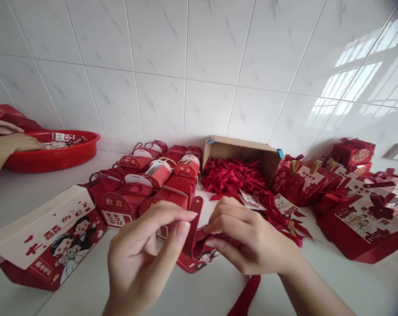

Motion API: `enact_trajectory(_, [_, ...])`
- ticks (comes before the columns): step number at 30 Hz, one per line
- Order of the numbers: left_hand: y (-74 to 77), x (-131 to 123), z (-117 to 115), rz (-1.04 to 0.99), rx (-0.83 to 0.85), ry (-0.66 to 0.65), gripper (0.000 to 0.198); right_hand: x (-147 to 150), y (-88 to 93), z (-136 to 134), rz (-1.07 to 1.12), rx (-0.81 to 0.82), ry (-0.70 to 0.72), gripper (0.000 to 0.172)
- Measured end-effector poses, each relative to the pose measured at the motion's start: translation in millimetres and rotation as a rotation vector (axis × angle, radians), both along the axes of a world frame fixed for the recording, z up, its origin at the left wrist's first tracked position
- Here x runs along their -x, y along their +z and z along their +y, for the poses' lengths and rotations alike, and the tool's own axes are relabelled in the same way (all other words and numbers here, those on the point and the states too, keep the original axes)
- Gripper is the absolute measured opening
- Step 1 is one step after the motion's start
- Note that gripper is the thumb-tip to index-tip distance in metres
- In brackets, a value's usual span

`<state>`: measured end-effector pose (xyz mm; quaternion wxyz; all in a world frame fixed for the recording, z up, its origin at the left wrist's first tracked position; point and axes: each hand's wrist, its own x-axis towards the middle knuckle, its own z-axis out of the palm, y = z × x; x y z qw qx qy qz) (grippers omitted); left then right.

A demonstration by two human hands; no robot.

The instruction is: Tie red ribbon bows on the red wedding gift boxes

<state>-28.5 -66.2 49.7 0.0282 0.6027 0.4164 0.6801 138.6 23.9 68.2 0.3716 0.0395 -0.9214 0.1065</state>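
Low in the middle, a small red box (207,258) with a cartoon couple on its side lies between my hands. My left hand (152,245) pinches near a curved red strap (195,219) with a hole in its rounded end; thumb and fingertips are pressed close together at the strap's edge. My right hand (241,232) has its fingers closed on the red strap at the box's other side. From under my right hand a dark red ribbon (246,296) hangs toward the front edge.
Behind stands a cardboard box (241,142) of red ribbons (234,175). Rows of red boxes (116,204) and a larger box (73,245) are left, more boxes (360,228) right. Another person's hands reach into a red basin (57,156) at far left.
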Motion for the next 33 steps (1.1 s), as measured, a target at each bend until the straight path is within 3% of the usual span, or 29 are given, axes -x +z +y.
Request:
enact_trajectory(4, [1.0, 7.0, -7.0, 0.074, 0.128, -0.121, 0.025, -4.8, 4.1, -3.9, 0.044, -0.022, -0.014, 0.011])
enact_trajectory(9, [2.2, 5.8, -2.1, 0.2, 0.134, -0.114, 0.022, -11.0, 8.5, -5.2, 0.046, -0.043, -0.058, 0.01])
enact_trajectory(15, [1.0, -4.7, 4.4, 0.083, 0.18, -0.145, 0.016, -12.3, 8.7, -3.9, 0.045, -0.068, -0.083, 0.01])
enact_trajectory(25, [2.6, -8.6, 3.8, 0.055, 0.145, -0.042, 0.015, -11.3, 7.8, -1.8, 0.032, -0.069, -0.112, 0.007])
enact_trajectory(33, [2.4, -9.4, 4.1, 0.057, 0.13, -0.042, 0.017, -10.1, 8.1, -3.0, 0.039, -0.073, -0.092, 0.008])
